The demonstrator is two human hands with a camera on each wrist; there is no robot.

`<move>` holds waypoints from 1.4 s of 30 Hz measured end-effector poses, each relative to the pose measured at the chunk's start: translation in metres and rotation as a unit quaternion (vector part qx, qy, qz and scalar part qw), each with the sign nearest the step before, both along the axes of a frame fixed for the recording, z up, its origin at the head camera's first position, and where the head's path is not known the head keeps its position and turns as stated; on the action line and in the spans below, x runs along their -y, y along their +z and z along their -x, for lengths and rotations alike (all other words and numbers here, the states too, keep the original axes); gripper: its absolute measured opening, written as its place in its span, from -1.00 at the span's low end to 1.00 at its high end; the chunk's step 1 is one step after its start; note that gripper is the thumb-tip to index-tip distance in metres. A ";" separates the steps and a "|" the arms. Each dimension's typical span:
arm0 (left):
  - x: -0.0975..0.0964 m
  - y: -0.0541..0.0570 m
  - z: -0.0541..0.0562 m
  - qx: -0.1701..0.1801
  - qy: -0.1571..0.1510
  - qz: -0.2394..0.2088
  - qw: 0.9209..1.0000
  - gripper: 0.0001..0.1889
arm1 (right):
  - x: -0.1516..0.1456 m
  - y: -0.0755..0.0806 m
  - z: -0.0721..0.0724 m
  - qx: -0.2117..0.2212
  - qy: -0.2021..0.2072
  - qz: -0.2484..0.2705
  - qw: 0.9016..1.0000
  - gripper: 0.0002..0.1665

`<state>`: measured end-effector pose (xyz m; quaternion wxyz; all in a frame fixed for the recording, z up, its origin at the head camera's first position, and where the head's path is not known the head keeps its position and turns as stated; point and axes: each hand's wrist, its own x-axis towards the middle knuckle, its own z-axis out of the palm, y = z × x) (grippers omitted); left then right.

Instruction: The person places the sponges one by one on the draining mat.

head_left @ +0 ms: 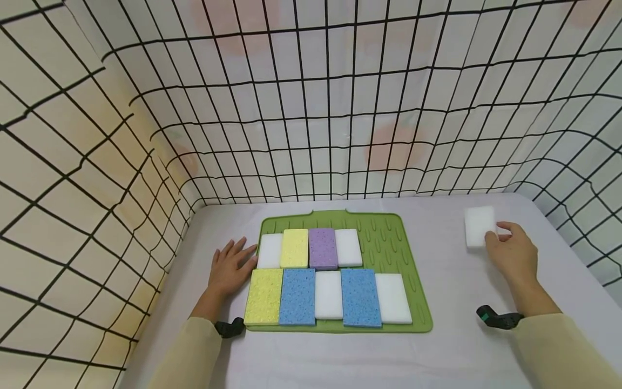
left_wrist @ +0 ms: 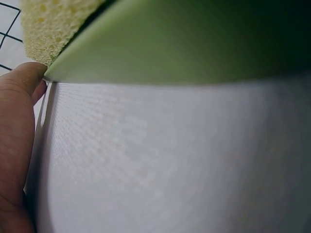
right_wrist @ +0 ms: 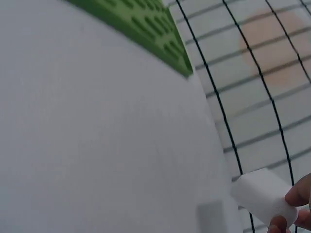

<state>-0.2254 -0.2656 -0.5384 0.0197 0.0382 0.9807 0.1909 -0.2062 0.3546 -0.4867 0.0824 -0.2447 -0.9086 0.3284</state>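
Between thumb and fingers, my right hand (head_left: 515, 254) pinches a white sponge (head_left: 479, 226) at the right of the table. In the right wrist view this white sponge (right_wrist: 265, 194) appears raised, with a shadow on the cloth beside it. My left hand (head_left: 232, 270) lies with fingers spread at the left edge of a green ridged mat (head_left: 384, 232). Its thumb (left_wrist: 29, 77) is by the mat's edge, close to a yellow sponge (head_left: 264, 297). On the mat, two rows hold white, yellow, blue and purple sponges, including a purple sponge (head_left: 323, 248) and a blue sponge (head_left: 360, 297).
Black wire grid panels (head_left: 330, 97) stand along the back and both sides, with pale patterned sheeting behind. A whitish cloth (head_left: 340, 359) covers the table. Bare ridged surface shows at the mat's back right.
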 end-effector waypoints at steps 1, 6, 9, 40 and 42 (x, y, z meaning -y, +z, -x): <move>0.000 0.000 0.000 0.000 0.001 0.000 1.000 -0.43 | 0.008 0.002 0.001 -0.003 0.012 0.000 1.000 -0.26; 0.001 -0.002 0.000 -0.003 -0.002 0.003 1.000 -0.42 | 0.049 0.002 0.004 -0.025 0.072 -0.002 0.997 -0.29; 0.001 -0.001 -0.001 -0.002 -0.005 0.001 1.000 -0.42 | 0.073 0.003 0.006 -0.037 0.106 0.023 0.993 -0.31; 0.000 0.001 0.000 0.007 -0.004 0.000 1.000 -0.44 | 0.172 -0.017 0.005 0.083 0.266 0.054 0.959 -0.43; 0.000 0.001 0.000 0.003 -0.004 -0.002 1.000 -0.44 | 0.172 -0.018 0.005 0.077 0.270 0.047 0.959 -0.44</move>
